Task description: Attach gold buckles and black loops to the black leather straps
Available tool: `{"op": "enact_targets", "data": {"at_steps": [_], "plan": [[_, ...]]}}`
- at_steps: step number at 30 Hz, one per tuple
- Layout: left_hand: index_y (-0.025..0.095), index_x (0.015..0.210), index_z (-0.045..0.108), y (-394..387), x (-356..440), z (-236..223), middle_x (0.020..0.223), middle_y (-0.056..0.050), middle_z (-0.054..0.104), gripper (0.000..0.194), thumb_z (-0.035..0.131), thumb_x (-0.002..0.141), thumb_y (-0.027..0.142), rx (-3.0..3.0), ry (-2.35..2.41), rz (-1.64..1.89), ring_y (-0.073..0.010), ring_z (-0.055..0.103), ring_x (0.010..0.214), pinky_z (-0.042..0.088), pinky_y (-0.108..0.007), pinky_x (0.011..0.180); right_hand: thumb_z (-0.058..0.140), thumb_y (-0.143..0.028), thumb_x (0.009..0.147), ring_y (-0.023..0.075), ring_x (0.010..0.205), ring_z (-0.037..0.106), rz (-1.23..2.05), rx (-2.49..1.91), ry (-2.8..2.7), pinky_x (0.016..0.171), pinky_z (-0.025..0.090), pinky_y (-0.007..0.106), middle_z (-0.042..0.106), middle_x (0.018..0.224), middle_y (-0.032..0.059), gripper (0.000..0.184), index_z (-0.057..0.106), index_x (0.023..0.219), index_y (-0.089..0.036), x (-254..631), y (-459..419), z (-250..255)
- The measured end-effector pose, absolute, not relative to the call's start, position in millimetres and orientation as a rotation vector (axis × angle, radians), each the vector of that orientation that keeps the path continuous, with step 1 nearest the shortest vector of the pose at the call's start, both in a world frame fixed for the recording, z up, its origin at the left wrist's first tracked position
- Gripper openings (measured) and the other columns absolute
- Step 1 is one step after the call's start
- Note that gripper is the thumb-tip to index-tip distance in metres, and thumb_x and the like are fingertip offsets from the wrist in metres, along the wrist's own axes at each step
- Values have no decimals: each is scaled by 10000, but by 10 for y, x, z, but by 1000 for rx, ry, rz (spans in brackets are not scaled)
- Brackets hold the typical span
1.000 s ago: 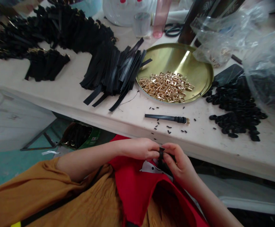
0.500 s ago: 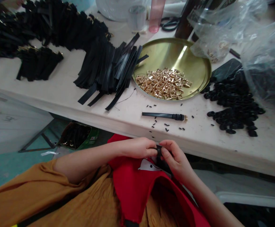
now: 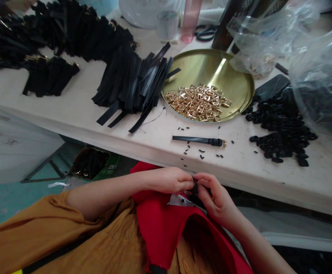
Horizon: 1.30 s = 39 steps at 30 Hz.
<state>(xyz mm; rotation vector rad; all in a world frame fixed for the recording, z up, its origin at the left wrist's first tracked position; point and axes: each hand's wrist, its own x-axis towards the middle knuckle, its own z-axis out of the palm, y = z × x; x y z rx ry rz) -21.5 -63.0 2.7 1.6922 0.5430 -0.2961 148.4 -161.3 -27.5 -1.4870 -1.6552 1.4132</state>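
Observation:
My left hand (image 3: 171,179) and my right hand (image 3: 215,196) meet below the table's front edge, over my red apron (image 3: 166,224). Both pinch a small black strap piece (image 3: 194,189), mostly hidden by the fingers. On the table just beyond lies a finished black strap with a gold buckle (image 3: 200,141), with tiny black bits scattered around it. A brass tray (image 3: 234,72) holds a heap of gold buckles (image 3: 198,102). Left of the tray is a pile of plain black straps (image 3: 137,85).
Black loops (image 3: 281,127) are heaped at the right, beside clear plastic bags (image 3: 320,83). More black strap bundles (image 3: 51,38) fill the far left. Cups, a pink bottle (image 3: 189,19) and scissors stand at the back. A green box (image 3: 94,163) sits on the floor.
My hands stay pinched together on the black piece, with the fingers shifting only slightly. The view has wobbled a little.

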Motion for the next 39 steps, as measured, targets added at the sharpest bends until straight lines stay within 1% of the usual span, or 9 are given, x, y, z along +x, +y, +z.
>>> {"op": "enact_targets", "data": {"at_steps": [5,12,15,18,20,23,30,35,39], "plan": [[142,732,496,-624,-254,23,607,46,458,122,416,813,187,1520,510,-335,-66,427,550,330,-168,510,340,-248,885,144,619,564,1425,-1486,-1640,554,434,247,591,736,8,197,374,1079,-235,1468,-1631,-257],[126,761,531,-819,-258,-142,573,59,403,161,423,833,222,1239,629,-207,-49,341,509,305,-150,486,325,-223,884,162,737,596,1455,-1414,-1748,647,454,277,611,800,29,204,368,1082,-242,1491,-1619,-171],[116,763,542,-857,-239,-185,624,40,477,170,407,834,189,1229,650,-139,-58,412,568,351,-156,544,334,-215,876,160,757,592,1473,-1403,-1768,672,453,285,610,808,32,213,375,1084,-237,1490,-1591,-196],[116,740,545,-817,-225,-162,682,21,529,181,408,831,191,1408,664,-105,-77,463,646,373,-170,611,339,-261,879,132,638,562,1558,-1421,-1554,565,445,247,583,732,6,185,371,1057,-223,1470,-1561,-260],[123,719,538,-780,-228,-137,670,22,519,202,412,833,232,1568,701,-99,-86,459,640,362,-174,593,383,-294,863,118,589,530,1463,-1507,-1416,521,427,229,559,701,-5,140,399,977,-215,1459,-1555,-304],[128,712,516,-764,-243,-128,654,27,489,221,409,838,275,1601,742,-61,-87,441,625,348,-173,563,475,-304,820,116,580,502,1221,-1642,-1434,525,410,232,538,684,-5,98,449,841,-212,1468,-1566,-328],[113,756,508,-847,-241,-156,625,41,425,208,405,856,263,1229,670,51,-63,380,589,328,-164,551,426,-229,843,142,668,529,1011,-1502,-1693,596,420,255,551,743,17,72,497,834,-228,1504,-1579,-256],[117,727,486,-873,-263,-144,563,62,365,206,411,853,262,1181,682,43,-49,318,522,279,-160,497,425,-192,837,133,636,523,980,-1489,-1763,579,412,243,547,712,11,92,509,814,-221,1479,-1559,-259],[125,695,469,-921,-283,-170,539,65,366,254,429,829,336,1147,677,-4,-48,309,488,255,-166,459,423,-179,824,124,602,518,1050,-1449,-1799,557,414,231,556,679,3,106,505,768,-216,1480,-1579,-214]]}}
